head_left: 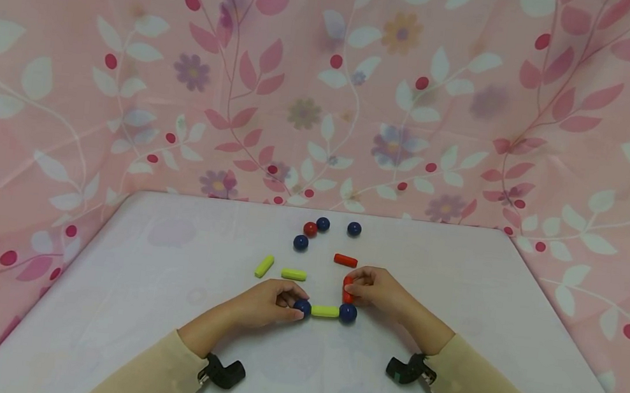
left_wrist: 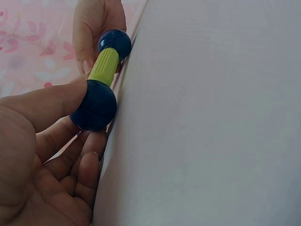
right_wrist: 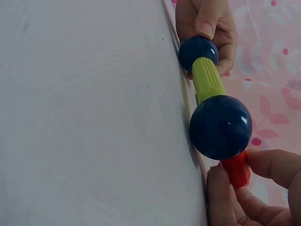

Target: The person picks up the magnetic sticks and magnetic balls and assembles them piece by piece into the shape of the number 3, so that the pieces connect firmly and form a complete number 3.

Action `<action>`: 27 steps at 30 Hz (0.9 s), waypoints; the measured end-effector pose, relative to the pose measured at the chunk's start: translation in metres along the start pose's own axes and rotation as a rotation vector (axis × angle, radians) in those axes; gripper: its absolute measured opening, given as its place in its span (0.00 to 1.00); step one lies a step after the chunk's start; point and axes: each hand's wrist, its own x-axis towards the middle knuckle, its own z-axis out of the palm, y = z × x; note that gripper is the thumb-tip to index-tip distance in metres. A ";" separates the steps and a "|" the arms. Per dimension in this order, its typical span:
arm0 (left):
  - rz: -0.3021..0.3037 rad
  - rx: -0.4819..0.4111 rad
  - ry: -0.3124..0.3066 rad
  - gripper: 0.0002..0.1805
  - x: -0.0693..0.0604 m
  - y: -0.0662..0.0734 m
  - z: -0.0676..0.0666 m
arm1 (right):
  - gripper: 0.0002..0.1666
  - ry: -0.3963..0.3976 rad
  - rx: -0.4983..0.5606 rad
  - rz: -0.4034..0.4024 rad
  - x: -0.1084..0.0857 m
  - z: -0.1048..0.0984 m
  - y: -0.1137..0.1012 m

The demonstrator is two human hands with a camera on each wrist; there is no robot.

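Observation:
A yellow-green rod (head_left: 325, 311) lies between two dark blue balls on the table, touching both. My left hand (head_left: 267, 305) pinches the left blue ball (left_wrist: 94, 107) between thumb and fingers. With thumb and fingers my right hand (head_left: 379, 291) holds a red rod (right_wrist: 236, 169), whose near end meets the right blue ball (head_left: 347, 313). In the head view this red rod points away from the body, roughly square to the yellow-green one. Part of it is hidden by the right fingers.
Beyond the hands lie another red rod (head_left: 345, 260) and two yellow-green rods, one slanted (head_left: 264, 266) and one level (head_left: 293, 274). Farther back sit a red ball (head_left: 310, 229) and several blue balls (head_left: 354, 229). A pink floral cloth (head_left: 325, 95) hangs behind the white table (head_left: 170, 258).

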 end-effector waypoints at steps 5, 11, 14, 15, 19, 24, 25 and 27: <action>0.003 -0.003 0.000 0.16 0.000 0.001 0.000 | 0.19 0.007 -0.003 0.007 0.001 -0.001 0.000; 0.000 -0.002 0.007 0.16 -0.001 0.003 0.000 | 0.19 0.036 -0.011 0.011 0.000 -0.006 -0.002; 0.000 0.002 0.008 0.16 -0.001 0.002 0.000 | 0.19 0.034 -0.024 0.016 0.000 -0.009 -0.003; 0.002 0.002 0.008 0.16 -0.001 0.002 0.000 | 0.19 0.032 -0.027 0.015 0.000 -0.011 -0.003; 0.002 0.001 0.006 0.16 -0.001 0.002 0.000 | 0.17 0.023 -0.045 0.003 -0.001 -0.016 -0.002; -0.002 0.013 0.004 0.16 -0.001 0.001 0.000 | 0.16 0.028 -0.075 -0.007 0.000 -0.022 -0.003; -0.002 0.015 0.004 0.16 -0.001 0.001 0.000 | 0.16 0.032 -0.088 -0.011 0.000 -0.023 -0.003; -0.005 0.016 0.004 0.16 -0.001 0.001 0.000 | 0.16 0.046 -0.112 -0.014 0.000 -0.025 -0.005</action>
